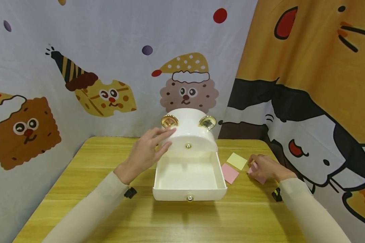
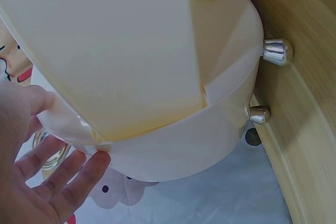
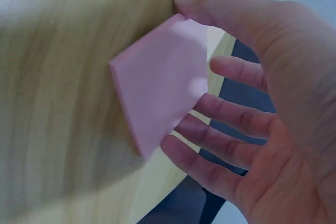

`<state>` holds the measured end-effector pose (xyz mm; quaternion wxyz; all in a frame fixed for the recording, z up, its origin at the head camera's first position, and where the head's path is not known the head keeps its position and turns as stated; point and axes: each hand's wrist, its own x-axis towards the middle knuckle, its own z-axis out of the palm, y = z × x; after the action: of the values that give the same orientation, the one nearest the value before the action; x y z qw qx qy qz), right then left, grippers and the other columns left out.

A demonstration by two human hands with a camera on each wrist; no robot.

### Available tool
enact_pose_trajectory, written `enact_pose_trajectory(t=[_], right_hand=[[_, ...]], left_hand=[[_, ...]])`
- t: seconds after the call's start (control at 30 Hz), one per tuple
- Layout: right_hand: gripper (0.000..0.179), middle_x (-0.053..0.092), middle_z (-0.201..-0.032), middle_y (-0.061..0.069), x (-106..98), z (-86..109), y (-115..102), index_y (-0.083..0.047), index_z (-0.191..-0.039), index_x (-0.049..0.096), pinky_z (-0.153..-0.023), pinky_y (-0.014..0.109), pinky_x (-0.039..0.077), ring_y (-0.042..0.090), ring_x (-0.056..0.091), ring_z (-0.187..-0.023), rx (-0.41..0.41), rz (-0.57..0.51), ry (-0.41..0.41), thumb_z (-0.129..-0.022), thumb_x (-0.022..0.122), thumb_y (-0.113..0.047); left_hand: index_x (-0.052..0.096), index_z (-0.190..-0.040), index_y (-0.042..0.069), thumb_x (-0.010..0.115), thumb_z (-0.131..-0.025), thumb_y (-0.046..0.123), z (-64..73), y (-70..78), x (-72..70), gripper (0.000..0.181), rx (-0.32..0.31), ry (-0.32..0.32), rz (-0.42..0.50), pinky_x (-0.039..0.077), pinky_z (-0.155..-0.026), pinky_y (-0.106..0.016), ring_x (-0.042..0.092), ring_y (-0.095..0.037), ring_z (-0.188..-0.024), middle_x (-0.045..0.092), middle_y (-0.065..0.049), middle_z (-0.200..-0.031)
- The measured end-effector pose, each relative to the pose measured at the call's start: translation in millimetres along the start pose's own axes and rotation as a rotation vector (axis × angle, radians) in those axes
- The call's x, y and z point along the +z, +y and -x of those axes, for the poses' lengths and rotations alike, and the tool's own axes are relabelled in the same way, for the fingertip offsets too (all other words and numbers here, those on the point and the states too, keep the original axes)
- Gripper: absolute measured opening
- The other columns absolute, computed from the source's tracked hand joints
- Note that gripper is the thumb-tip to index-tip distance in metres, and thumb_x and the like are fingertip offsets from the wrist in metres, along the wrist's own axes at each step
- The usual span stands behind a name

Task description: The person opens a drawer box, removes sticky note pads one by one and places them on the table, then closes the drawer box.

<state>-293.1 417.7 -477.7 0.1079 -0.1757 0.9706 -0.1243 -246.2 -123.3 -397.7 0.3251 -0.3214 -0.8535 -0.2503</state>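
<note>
The fingers of the right hand (image 1: 266,166) pinch a pink sticky-note pad (image 3: 157,80), thumb at one corner and fingertips along the opposite edge; in the head view the hand covers much of it, and whether it is clear of the tabletop (image 1: 109,216) is hard to tell. The left hand (image 1: 144,152) is spread, its fingers nearly straight and touching the left side of a white storage box (image 1: 188,123), hiding part of that side. A drawer (image 1: 170,195) juts from the box's front. Just right of it lie a yellow sticky-note pad (image 1: 237,161) and a second pink pad (image 1: 230,173), whose left edge meets the drawer's side in the head view. Two gold-rimmed ears (image 1: 207,122) top the box; its metal feet (image 2: 277,52) show only in the left wrist view. Behind hangs a cartoon-printed curtain (image 1: 118,33), cut off by the frame
</note>
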Motion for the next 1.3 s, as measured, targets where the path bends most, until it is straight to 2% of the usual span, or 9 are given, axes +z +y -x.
enact_pose_trajectory(t=[0.23, 0.5, 1.3], right_hand=[[0.061, 0.077, -0.125, 0.017, 3.7, 3.1, -4.0, -0.004, -0.143, 0.07, -0.099, 0.059, 0.064, 0.029, 0.07, -0.107, 0.025, -0.012, 0.025, -0.096, 0.097, -0.033], [0.064, 0.076, -0.127, 0.02, 5.2, 4.9, -4.2, -0.002, -0.145, 0.07, -0.102, 0.064, 0.064, 0.032, 0.071, -0.109, 0.026, -0.01, 0.014, -0.095, 0.097, -0.031], [0.061, 0.077, -0.123, 0.013, 7.3, 6.1, -2.7, -0.003, -0.142, 0.072, -0.098, 0.057, 0.063, 0.026, 0.068, -0.105, 0.002, -0.019, 0.043, -0.094, 0.099, -0.03]], left_hand=[[0.074, -0.16, 0.02, 0.087, -0.108, 0.02, -1.0, 1.7, -1.6, 0.053, -0.009, -0.008, 0.003, 0.051, -0.056, -0.024, 0.074, -0.027, -0.102, 0.079, -0.011, -0.147], [0.073, -0.16, 0.02, 0.087, -0.108, 0.02, -0.2, 1.0, -0.4, 0.054, -0.004, -0.01, 0.01, 0.051, -0.055, -0.026, 0.072, -0.026, -0.1, 0.078, -0.012, -0.147], [0.073, -0.161, 0.021, 0.086, -0.109, 0.021, -0.1, 0.4, -1.9, 0.054, -0.009, -0.011, 0.009, 0.053, -0.058, -0.027, 0.072, -0.026, -0.102, 0.078, -0.012, -0.145]])
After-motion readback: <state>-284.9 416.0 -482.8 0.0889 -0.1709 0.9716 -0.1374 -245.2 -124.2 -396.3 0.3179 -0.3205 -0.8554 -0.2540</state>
